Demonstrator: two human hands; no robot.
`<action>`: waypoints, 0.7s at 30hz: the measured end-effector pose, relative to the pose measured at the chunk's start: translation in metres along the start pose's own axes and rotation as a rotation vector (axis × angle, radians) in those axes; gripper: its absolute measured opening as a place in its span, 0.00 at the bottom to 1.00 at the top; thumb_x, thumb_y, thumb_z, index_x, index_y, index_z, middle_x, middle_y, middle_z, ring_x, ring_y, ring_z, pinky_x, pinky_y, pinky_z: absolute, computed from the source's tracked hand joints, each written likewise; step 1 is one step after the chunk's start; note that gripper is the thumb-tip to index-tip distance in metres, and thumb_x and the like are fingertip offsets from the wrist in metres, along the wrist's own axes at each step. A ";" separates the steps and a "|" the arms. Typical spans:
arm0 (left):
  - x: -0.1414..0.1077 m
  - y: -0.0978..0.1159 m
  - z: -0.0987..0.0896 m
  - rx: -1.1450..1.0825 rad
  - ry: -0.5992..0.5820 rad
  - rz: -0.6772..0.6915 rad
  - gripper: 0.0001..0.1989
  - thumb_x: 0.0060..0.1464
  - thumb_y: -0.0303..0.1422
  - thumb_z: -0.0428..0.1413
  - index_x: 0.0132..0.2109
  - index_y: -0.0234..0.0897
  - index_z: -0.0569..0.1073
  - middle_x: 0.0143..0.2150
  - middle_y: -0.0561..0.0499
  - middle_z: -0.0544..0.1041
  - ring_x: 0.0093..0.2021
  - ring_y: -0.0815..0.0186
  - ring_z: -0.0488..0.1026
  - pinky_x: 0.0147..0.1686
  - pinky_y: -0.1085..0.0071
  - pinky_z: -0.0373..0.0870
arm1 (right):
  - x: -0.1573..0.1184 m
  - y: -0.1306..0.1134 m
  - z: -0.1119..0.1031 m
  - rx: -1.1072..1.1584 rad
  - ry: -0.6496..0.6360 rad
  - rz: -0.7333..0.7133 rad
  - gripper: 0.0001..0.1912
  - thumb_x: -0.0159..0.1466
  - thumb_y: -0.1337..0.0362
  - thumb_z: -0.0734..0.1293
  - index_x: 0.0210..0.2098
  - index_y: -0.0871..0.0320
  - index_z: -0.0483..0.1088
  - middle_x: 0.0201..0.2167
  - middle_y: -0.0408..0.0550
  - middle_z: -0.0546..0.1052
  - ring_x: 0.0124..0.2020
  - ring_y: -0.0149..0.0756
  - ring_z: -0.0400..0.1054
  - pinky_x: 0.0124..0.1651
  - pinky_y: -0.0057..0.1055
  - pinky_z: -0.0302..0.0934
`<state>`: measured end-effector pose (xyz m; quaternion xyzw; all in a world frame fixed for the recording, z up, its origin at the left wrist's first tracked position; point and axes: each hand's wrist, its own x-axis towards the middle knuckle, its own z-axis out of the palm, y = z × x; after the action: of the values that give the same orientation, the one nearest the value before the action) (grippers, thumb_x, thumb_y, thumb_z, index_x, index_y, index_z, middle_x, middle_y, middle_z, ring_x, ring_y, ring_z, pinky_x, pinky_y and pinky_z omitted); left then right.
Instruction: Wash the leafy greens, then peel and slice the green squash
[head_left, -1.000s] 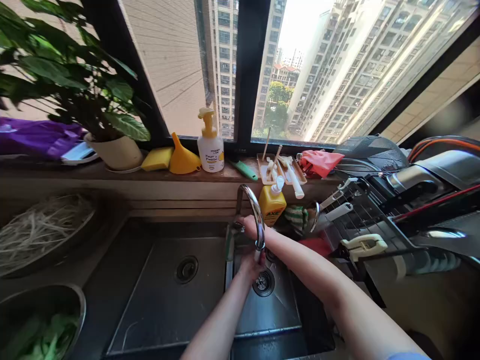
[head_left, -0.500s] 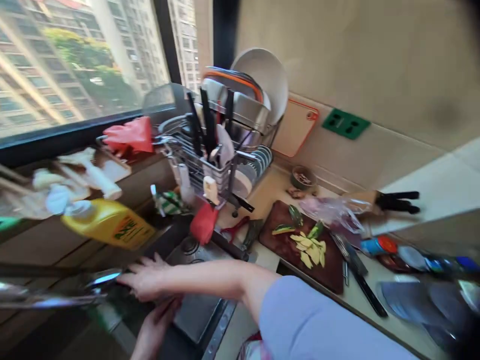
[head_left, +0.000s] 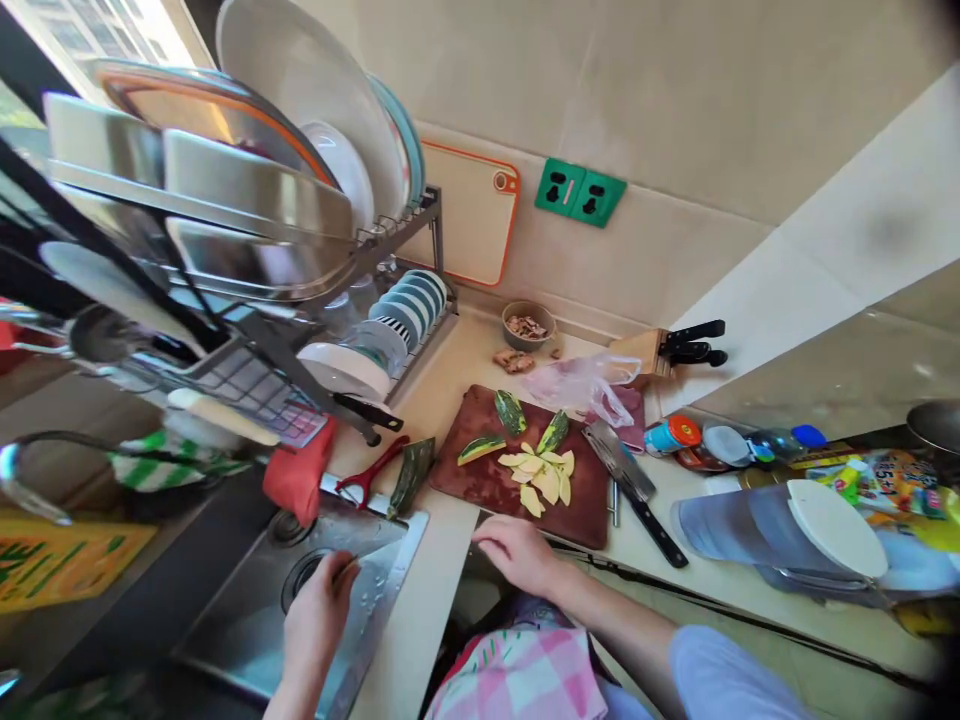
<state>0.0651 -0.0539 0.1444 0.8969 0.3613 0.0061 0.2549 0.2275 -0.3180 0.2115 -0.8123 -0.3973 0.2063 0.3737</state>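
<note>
My left hand (head_left: 321,612) hangs over the sink (head_left: 225,630) with its fingers curled in, and nothing shows in them. In front of the counter edge, just below the brown cutting board (head_left: 457,470), my right hand (head_left: 519,552) has loosely stretched fingers and holds nothing. Pale squash slices (head_left: 546,480) lie in a pile on the board, with green-skinned squash pieces (head_left: 510,411) around them. A black-handled cleaver (head_left: 630,475) rests at the board's right side. Left of the board are a dark green squash chunk (head_left: 412,476) and a red peeler (head_left: 367,480).
A dish rack (head_left: 390,235) with bowls, plates and utensils fills the left. Behind the board stand a small bowl (head_left: 529,325), a plastic bag (head_left: 585,383) and a knife block (head_left: 641,350). Jars (head_left: 673,436) and a lidded plastic container (head_left: 780,530) occupy the right.
Both hands have come away from the tap area at the left. My right hand has moved right to the counter edge; the left is over the sink. The view has turned right.
</note>
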 end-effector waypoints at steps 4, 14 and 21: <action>0.010 0.126 0.028 -0.199 0.003 0.327 0.10 0.53 0.38 0.50 0.34 0.40 0.73 0.35 0.50 0.77 0.37 0.62 0.73 0.38 0.69 0.68 | -0.072 0.072 -0.066 -0.031 0.284 0.254 0.13 0.64 0.64 0.56 0.41 0.56 0.70 0.40 0.49 0.75 0.42 0.35 0.68 0.46 0.31 0.63; 0.025 0.272 0.105 -0.067 -0.176 0.511 0.08 0.53 0.31 0.54 0.39 0.41 0.76 0.36 0.49 0.75 0.38 0.64 0.71 0.39 0.68 0.65 | -0.165 0.216 -0.123 -0.490 0.227 0.573 0.22 0.61 0.64 0.56 0.54 0.62 0.59 0.42 0.57 0.72 0.42 0.44 0.68 0.42 0.37 0.63; 0.023 0.271 0.084 0.097 -0.108 0.648 0.21 0.50 0.38 0.57 0.52 0.40 0.69 0.46 0.45 0.72 0.48 0.57 0.68 0.47 0.61 0.64 | -0.151 0.211 -0.121 -0.511 0.121 0.625 0.31 0.58 0.69 0.57 0.61 0.61 0.50 0.38 0.55 0.73 0.36 0.44 0.71 0.36 0.36 0.63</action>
<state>0.2734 -0.2424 0.1924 0.9753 0.0429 0.0223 0.2154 0.3172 -0.5773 0.1317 -0.9713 -0.1472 0.1566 0.1020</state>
